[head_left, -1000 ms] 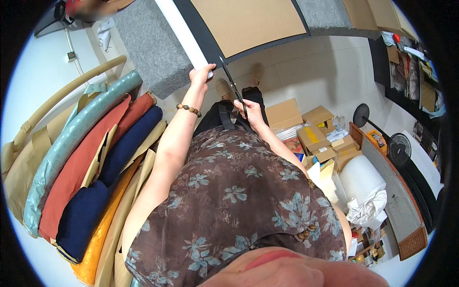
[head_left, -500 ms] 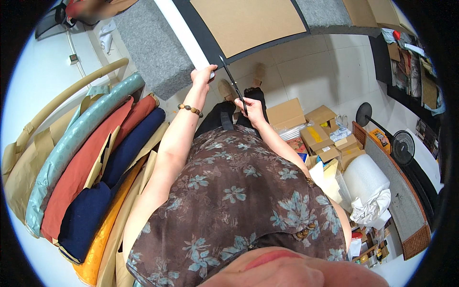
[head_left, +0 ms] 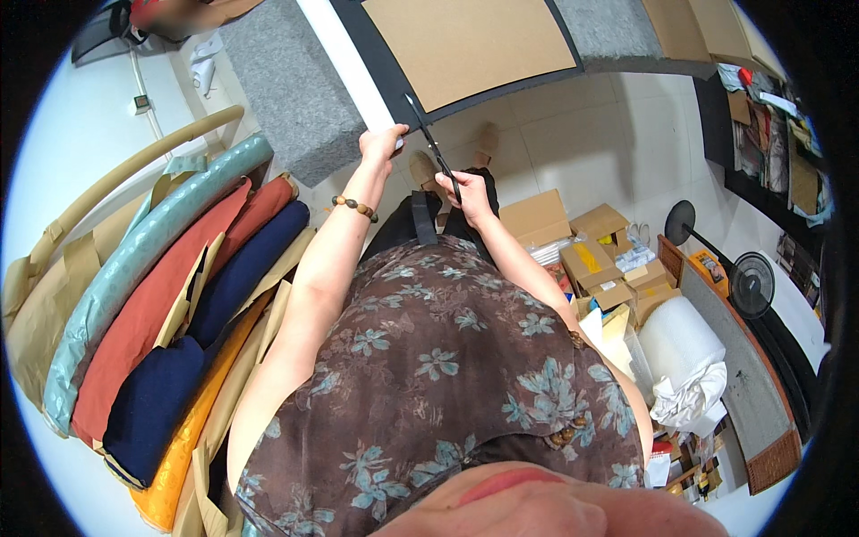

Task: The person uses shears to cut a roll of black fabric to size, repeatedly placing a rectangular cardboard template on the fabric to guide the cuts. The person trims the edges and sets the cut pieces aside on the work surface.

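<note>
My left hand (head_left: 383, 143) is closed round the near end of a long white strip, perhaps a roll (head_left: 344, 67), which runs away over the grey felt-covered table (head_left: 286, 80). My right hand (head_left: 465, 194) grips dark-handled scissors (head_left: 429, 139) whose blades point up and away, their tip over the edge of a black sheet (head_left: 385, 54). On that black sheet lies a tan board (head_left: 474, 45), just right of the white strip. From this angle I cannot tell whether the blades are spread.
Fabric rolls in teal (head_left: 148, 286), rust red (head_left: 161, 313) and navy (head_left: 152, 403) lean at my left. Cardboard boxes (head_left: 591, 259), a bubble-wrap roll (head_left: 684, 336) and a black fan (head_left: 752, 282) stand at my right. Tiled floor (head_left: 573, 134) shows beyond my feet.
The scissors and my right hand have shifted slightly up and to the left, bringing the tip over the black sheet's edge. My left hand keeps its grip on the white strip.
</note>
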A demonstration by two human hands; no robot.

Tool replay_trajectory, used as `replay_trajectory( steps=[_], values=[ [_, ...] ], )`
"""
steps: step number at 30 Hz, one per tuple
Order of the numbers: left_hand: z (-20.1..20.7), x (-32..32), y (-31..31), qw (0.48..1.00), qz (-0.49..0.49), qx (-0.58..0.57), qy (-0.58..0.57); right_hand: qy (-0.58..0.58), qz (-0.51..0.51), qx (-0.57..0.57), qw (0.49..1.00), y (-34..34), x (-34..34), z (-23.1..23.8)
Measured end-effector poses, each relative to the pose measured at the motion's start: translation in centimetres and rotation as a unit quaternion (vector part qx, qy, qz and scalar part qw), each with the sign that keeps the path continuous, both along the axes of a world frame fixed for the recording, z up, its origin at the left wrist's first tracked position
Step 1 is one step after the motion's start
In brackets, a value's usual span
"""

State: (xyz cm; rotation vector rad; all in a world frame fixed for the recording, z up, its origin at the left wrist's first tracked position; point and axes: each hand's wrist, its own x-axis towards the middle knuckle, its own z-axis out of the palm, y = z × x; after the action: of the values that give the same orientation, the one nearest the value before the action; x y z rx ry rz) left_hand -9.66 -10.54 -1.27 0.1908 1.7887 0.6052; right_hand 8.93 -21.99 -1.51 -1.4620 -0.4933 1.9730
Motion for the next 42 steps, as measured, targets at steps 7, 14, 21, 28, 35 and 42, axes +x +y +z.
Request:
replay_trajectory(
  steps=[7,14,21,28,35,42],
  values=[
    [0.1,0.0,-0.1,1.0,-0.011,-0.006,0.005,0.002,-0.005,0.015,1.0,2.9,-1.6,0.5],
    [-0.4,0.0,-0.4,1.0,0.007,0.007,-0.017,-0.035,-0.003,0.023,0.999,6.4,-3.2,0.2],
    [-0.9,-0.3,-0.7,1.0,0.001,0.003,-0.006,-0.047,0.0,0.039,0.998,10.6,-4.8,1.4],
    [-2.3,-0.3,-0.8,1.0,-0.006,0.001,0.01,-0.078,0.002,0.056,0.995,13.3,-5.8,1.0],
    [-2.1,0.3,-1.0,1.0,-0.01,0.009,0.001,-0.056,-0.012,0.046,0.997,17.0,-7.0,1.3],
    [-2.4,0.5,-1.1,1.0,-0.015,0.002,0.009,-0.031,-0.041,0.056,0.997,20.1,-8.5,1.4]
  ],
)
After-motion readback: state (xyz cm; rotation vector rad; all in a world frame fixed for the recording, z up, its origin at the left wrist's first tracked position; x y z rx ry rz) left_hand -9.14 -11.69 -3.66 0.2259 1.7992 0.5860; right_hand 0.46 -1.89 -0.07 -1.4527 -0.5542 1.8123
